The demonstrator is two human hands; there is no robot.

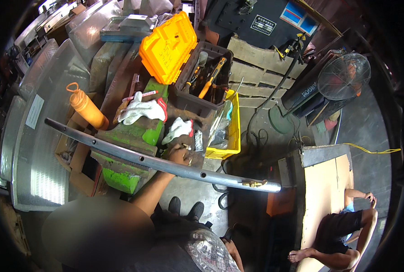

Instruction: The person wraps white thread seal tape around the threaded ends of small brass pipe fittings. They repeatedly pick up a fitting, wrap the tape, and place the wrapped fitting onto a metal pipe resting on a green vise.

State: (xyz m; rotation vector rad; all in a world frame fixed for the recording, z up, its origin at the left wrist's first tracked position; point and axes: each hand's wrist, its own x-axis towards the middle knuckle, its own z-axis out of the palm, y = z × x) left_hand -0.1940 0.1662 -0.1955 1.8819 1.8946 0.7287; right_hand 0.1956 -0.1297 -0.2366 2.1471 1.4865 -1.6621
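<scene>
A long grey metal tube (165, 166) with several holes lies across the green bench vise (118, 172), curved by the lens. A brass fitting (255, 183) sits at the tube's right end. My left forearm passes under the tube, and my left hand (179, 154) is beyond it over the bench. Its fingers are curled, with a small brass piece (186, 147) at the fingertips; another small brass piece (190, 162) shows beside them. At the lower edge, what appears to be my right hand (232, 250) hangs beside the printed shirt; its fingers are unclear.
White gloves (143, 110) and a red marker (141, 95) lie behind the tube, near an orange bottle (88, 109). Beyond are an open toolbox (197, 102) and a yellow bin (236, 140). On the right, a person (342, 231) sits on cardboard below a fan (344, 76).
</scene>
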